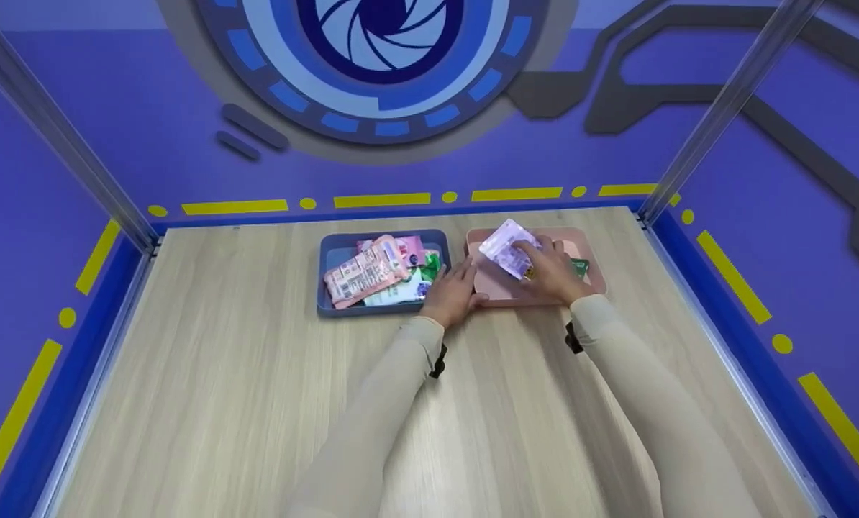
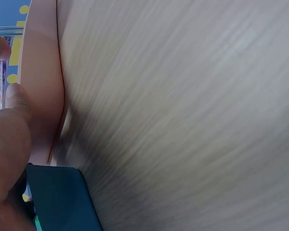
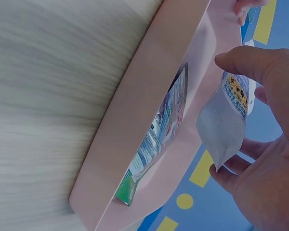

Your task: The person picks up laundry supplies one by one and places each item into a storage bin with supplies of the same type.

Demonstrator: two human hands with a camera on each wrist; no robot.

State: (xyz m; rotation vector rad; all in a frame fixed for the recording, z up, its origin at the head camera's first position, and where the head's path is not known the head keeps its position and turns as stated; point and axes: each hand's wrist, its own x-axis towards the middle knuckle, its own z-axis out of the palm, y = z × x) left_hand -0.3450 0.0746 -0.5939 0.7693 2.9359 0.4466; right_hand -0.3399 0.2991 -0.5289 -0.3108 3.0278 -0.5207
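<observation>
In the head view my right hand point(image 1: 553, 270) pinches a purple-and-white pouch point(image 1: 508, 246) over the pink tray point(image 1: 493, 288). From the right wrist, the pouch's pale underside point(image 3: 222, 127) shows between thumb and fingers. Another pouch with a green end point(image 3: 156, 132) lies in that tray, partly hidden by its wall. My left hand point(image 1: 451, 293) rests at the pink tray's front left corner with fingers extended, its thumb point(image 2: 18, 98) touching the rim. Left of it stands the blue-grey tray point(image 1: 334, 248), holding several packets, among them a pink one point(image 1: 368, 273) on top.
Both trays stand side by side toward the back of the wooden table point(image 1: 257, 403). Blue-purple panels point(image 1: 134, 122) with yellow marks enclose the back and sides, with metal posts point(image 1: 732, 93) at the corners.
</observation>
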